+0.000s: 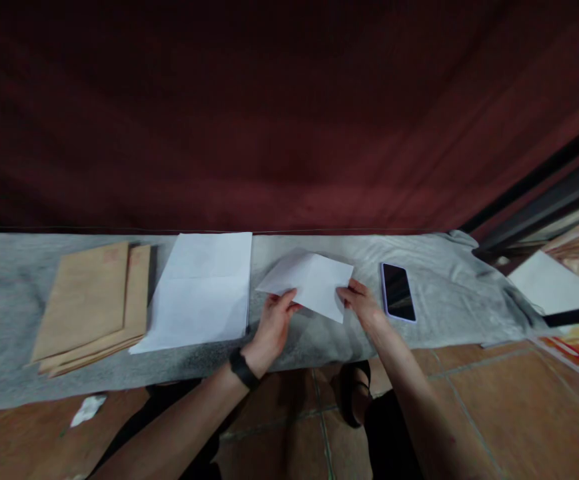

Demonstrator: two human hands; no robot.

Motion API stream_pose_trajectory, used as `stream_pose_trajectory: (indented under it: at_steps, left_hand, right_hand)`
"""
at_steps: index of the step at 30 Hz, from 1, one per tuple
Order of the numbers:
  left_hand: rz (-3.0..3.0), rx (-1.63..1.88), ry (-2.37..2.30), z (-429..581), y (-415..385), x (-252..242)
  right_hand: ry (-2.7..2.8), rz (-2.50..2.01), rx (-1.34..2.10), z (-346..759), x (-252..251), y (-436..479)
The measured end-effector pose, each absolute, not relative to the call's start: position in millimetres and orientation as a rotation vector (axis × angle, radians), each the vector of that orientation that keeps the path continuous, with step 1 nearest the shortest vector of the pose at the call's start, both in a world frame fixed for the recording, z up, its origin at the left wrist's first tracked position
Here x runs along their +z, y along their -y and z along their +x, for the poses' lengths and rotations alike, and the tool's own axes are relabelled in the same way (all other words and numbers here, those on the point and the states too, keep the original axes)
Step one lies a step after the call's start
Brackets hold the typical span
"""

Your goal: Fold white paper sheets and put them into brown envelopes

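A folded sheet of white paper [314, 280] is held a little above the grey cloth between my two hands. My left hand [275, 320] pinches its lower left edge, thumb on top, with a dark band on the wrist. At the right end of the sheet, my right hand [360, 300] grips the edge, its thumb on the paper. To the left lies a stack of white paper [202, 290], the top sheet showing a faint crease across it. A phone [398, 292] with a dark screen and pale purple case rests just right of my right hand.
Several brown envelopes [86, 300] are piled at the left on the grey cloth [449, 287]. A dark red curtain [269, 133] hangs behind. Crumpled white tissue [88, 409] lies on the tiled floor [529, 393]. White and colourful printed items stand at the far right.
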State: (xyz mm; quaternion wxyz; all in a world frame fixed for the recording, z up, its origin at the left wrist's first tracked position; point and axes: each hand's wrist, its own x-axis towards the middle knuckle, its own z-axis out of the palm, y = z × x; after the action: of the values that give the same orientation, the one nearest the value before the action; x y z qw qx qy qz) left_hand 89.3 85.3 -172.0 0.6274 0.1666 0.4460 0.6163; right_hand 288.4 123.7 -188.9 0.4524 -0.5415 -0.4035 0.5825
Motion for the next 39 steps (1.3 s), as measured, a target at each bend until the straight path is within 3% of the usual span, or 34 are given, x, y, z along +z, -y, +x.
stream_pose_trajectory:
  at_steps: [5, 16, 22, 27, 34, 39]
  left_hand:
    - [0.374, 1.489, -1.160, 55.9, -98.3, -173.5]
    - [1.334, 0.989, -1.548, 38.2, -100.0, -187.0]
    - [1.699, 0.764, -1.727, 40.8, -101.7, -187.1]
    - [2.032, 0.618, -1.776, 46.8, -87.9, -188.1]
    - [2.394, 0.441, -1.943, 58.7, -71.0, -178.6]
    - [2.698, 0.256, -1.568, 68.3, -64.9, -187.7]
  right_hand:
    - [1.296, -1.435, 1.279, 309.3, -196.2, -135.3]
    - [1.514, -1.677, 0.830, 314.1, -206.5, -141.5]
    - [1.756, -1.772, 0.354, 294.3, -202.1, -129.8]
    - [2.109, -1.462, 0.313, 257.5, -212.1, -112.4]
    - [2.431, -1.492, 0.151, 239.7, -221.1, -95.7]
    - [2.458, -1.489, 0.124, 242.6, -220.0, -98.5]
